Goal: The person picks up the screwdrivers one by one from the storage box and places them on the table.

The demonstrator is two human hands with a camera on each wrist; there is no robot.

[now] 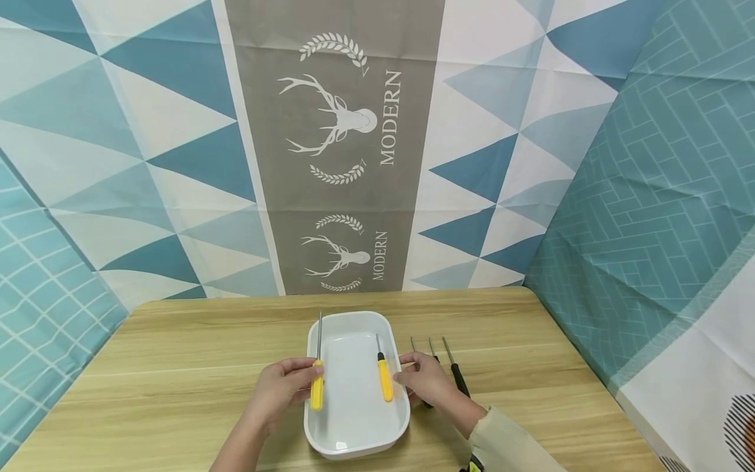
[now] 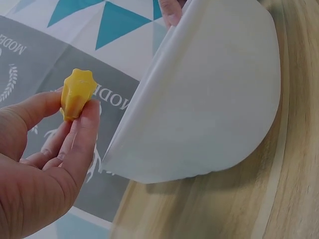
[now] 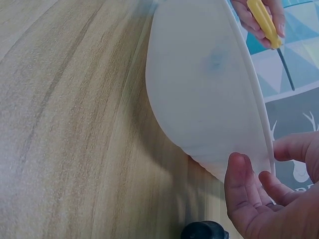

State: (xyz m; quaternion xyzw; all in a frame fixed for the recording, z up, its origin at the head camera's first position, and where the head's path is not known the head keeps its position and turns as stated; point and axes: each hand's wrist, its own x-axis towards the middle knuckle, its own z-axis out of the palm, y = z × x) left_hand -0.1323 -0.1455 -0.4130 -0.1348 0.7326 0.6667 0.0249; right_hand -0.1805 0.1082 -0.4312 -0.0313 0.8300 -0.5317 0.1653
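Note:
My left hand (image 1: 282,392) pinches a screwdriver by its yellow handle (image 1: 317,387), thumb on one side and fingers on the other. Its long metal shaft points away from me, above the left side of a white rectangular tray (image 1: 350,423). In the left wrist view the fluted butt of the yellow handle (image 2: 79,92) faces the camera. A smaller screwdriver (image 1: 385,377), yellow with a black collar, lies inside the tray at the right. My right hand (image 1: 429,380) holds the tray's right rim, thumb at the inner side and fingers outside.
Right of the tray lie several dark-handled screwdrivers, one with a black handle (image 1: 460,379); the right hand partly covers others. A black and yellow object (image 1: 474,464) shows at the front edge of view. Patterned cloth (image 1: 348,164) hangs behind the wooden table (image 1: 194,367).

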